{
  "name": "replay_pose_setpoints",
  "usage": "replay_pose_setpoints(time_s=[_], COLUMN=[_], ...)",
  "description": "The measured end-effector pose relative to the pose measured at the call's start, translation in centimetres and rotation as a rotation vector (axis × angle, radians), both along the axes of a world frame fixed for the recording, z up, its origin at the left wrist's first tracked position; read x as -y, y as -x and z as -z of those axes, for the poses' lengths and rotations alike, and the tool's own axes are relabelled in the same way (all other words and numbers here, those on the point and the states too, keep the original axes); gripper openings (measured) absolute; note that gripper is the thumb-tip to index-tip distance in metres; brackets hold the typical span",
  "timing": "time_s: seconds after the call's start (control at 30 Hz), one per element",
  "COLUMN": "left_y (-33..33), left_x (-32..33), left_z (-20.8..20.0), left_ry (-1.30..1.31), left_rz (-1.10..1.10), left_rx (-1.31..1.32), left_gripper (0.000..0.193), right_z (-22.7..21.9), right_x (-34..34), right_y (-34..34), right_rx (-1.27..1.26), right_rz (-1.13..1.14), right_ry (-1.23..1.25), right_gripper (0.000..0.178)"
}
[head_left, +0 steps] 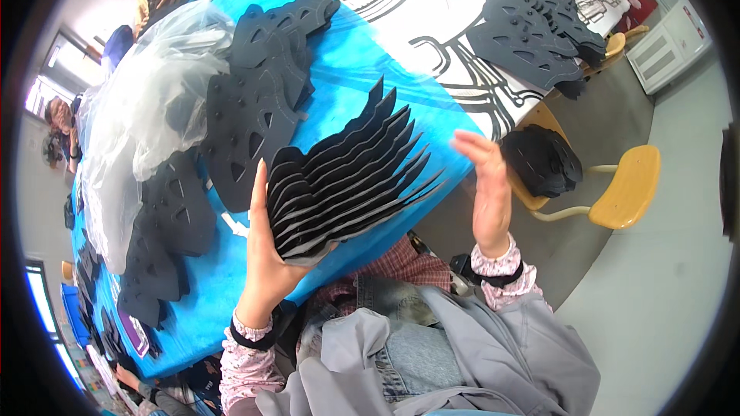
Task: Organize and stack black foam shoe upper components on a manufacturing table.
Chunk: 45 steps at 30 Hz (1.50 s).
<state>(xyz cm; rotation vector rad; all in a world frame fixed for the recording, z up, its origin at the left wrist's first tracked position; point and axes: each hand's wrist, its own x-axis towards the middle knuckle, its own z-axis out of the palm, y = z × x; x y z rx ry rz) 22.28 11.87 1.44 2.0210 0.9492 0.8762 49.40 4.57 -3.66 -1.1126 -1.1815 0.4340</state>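
My left hand (pixel 266 254) grips one end of a fanned stack of black die-cut foam sheets (pixel 347 177), holding it up over the edge of the blue-covered table (pixel 362 69). The sheets splay apart toward the right. My right hand (pixel 487 189) is open and flat, fingers together, just right of the stack's free tips and not touching them. Both wrists show pink floral cuffs with black bands.
More black cut-out sheets (pixel 258 100) lie in piles on the table beside a large clear plastic bag (pixel 146 108). Another pile (pixel 532 35) sits on the white printed cloth. A yellow chair (pixel 624 189) stands right, a stack of black sheets (pixel 543 160) on another. People sit at the far left.
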Motion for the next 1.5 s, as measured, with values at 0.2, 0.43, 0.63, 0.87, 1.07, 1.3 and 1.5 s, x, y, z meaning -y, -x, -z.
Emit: replay_pose_setpoints(time_s=[0.2,0.43,0.63,0.87,1.07,1.3,1.5], left_y=[-0.2,-0.3,-0.3,0.0,0.2,0.2,-0.3], left_x=[0.1,0.3,0.2,0.3,0.4,0.4,0.5], left_z=[-0.5,-0.4,-0.6,-0.2,0.0,0.0,-0.3], left_ry=[-0.014,-0.016,-0.017,-0.018,-0.082,-0.069,-0.044], left_rz=[-0.004,-0.010,-0.017,-0.022,-0.038,-0.027,-0.006], left_rx=[0.006,0.005,0.002,-0.002,-0.088,-0.037,0.004], left_gripper=[0.114,0.113,0.114,0.114,0.114,0.111,0.111], right_z=[0.7,0.2,0.6,-1.1,-1.3,-0.7,0.1], right_x=[0.7,-0.8,-0.2,-1.9,-2.1,-3.9,-5.2], right_y=[1.1,1.6,1.5,1.3,1.4,0.4,-0.4], right_rx=[-0.096,-0.249,-0.191,-0.273,-0.209,-0.082,-0.243], right_rz=[-0.089,-0.256,-0.162,-0.337,-0.332,-0.154,-0.310], right_ry=[0.025,0.002,0.038,0.139,0.177,0.030,0.036], right_gripper=[0.064,0.059,0.053,0.066,0.060,0.058,0.059])
